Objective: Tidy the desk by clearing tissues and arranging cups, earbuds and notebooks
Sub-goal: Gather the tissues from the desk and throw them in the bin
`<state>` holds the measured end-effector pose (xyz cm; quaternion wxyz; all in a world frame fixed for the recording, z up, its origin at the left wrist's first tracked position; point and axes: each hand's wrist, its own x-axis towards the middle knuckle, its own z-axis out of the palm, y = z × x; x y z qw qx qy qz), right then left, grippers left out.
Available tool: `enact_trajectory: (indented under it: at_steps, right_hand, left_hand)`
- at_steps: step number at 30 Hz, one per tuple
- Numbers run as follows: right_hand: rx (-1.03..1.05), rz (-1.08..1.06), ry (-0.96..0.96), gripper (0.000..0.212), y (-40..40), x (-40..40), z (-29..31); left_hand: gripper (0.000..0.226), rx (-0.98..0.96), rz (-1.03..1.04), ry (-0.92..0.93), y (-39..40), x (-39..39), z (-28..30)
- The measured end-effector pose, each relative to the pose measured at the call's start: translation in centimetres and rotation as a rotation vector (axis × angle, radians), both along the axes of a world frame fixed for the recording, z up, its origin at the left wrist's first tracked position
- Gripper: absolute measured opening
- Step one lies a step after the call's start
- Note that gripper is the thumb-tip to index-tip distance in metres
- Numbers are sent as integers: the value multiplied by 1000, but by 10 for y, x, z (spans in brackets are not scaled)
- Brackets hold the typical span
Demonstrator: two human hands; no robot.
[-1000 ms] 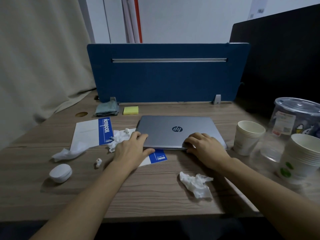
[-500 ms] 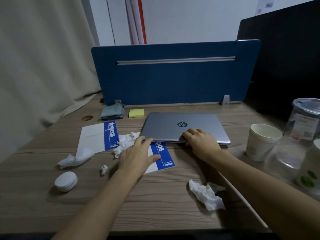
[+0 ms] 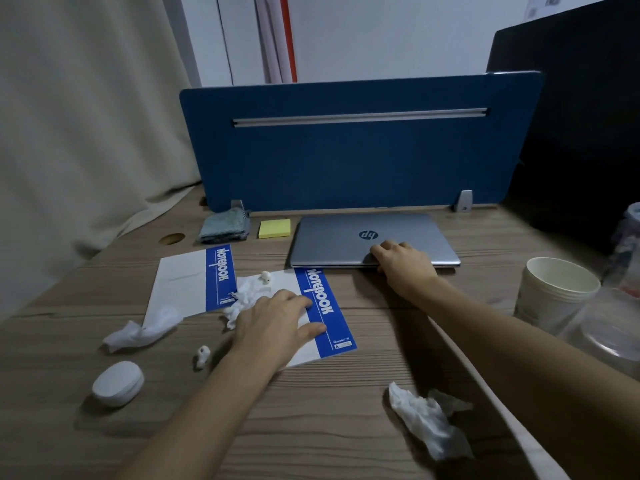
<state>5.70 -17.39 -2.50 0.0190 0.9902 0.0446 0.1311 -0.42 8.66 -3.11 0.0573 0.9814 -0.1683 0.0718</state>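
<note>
My left hand (image 3: 277, 323) lies flat, fingers spread, on a white notebook with a blue band (image 3: 327, 317). A crumpled tissue (image 3: 247, 296) and one white earbud (image 3: 266, 277) rest on that notebook's far corner. A second notebook (image 3: 183, 282) lies to the left, a tissue (image 3: 142, 330) on its near corner. Another earbud (image 3: 202, 353) and the white earbud case (image 3: 117, 382) sit near left. A third tissue (image 3: 426, 417) is near right. My right hand (image 3: 401, 265) grips the front edge of the closed silver laptop (image 3: 346, 237). Stacked paper cups (image 3: 554, 292) stand right.
A blue divider panel (image 3: 346, 157) closes the desk's back edge, the laptop just in front of it. Yellow sticky notes (image 3: 274, 228) and a folded grey cloth (image 3: 225, 226) lie back left. A clear plastic jar (image 3: 623, 244) stands at the far right. A curtain hangs left.
The laptop has slid away from me to the divider under my right hand, uncovering the near notebook. My left hand left the laptop and now rests on that notebook.
</note>
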Motion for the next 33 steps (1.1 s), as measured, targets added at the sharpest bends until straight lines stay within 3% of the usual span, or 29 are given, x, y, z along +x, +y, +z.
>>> enact_trajectory:
  at_steps: [19, 33]
  right_hand:
    - [-22, -67, -21, 33, -7, 38, -5]
    - [40, -37, -65, 29, -7, 1, -2]
  left_hand:
    - [59, -7, -65, 42, 4, 4, 4]
    - [58, 16, -40, 86, -2, -3, 7]
